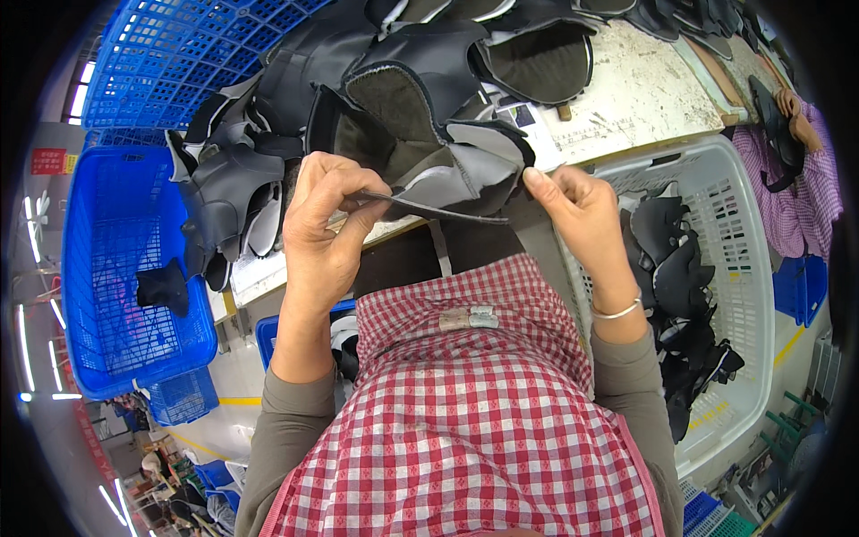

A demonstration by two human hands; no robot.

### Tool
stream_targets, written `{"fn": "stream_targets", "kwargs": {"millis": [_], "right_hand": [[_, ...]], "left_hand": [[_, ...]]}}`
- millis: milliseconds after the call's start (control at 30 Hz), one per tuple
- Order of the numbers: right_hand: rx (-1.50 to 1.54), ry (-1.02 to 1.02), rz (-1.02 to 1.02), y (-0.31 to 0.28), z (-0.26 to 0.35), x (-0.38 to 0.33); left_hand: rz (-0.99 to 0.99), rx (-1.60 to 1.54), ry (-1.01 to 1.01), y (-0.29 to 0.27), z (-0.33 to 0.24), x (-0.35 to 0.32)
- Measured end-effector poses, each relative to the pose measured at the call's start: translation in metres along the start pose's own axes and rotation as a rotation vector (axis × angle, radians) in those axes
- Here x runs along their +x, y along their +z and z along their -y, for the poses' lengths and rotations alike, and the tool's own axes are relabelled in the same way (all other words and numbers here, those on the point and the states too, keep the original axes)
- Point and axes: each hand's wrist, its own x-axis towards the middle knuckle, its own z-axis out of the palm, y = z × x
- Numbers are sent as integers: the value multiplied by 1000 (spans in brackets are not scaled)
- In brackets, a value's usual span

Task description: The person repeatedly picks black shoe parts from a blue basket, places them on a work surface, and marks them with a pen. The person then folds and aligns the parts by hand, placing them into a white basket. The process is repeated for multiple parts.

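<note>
The worktop point(644, 94) is pale and scratched. A big heap of black and grey shoe uppers point(358, 98) lies on it toward its left end. More dark pieces point(689, 18) lie along its far edge.

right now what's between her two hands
In the head view, a grey and black shoe upper spans the gap between the left hand and right hand; both pinch it, with its thin dark edge strip stretched across.
</note>
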Motion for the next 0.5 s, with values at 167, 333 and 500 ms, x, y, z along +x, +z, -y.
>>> {"fn": "stream_targets", "kwargs": {"millis": [167, 333, 500], "right_hand": [[336, -303, 303, 15, 26, -4], [-137, -844, 120, 57, 24, 18], [-264, -972, 42, 88, 19, 29]], "left_hand": [[67, 121, 45, 4, 4, -8], [95, 165, 27, -7, 11, -16], [31, 85, 12, -26, 15, -31]]}}
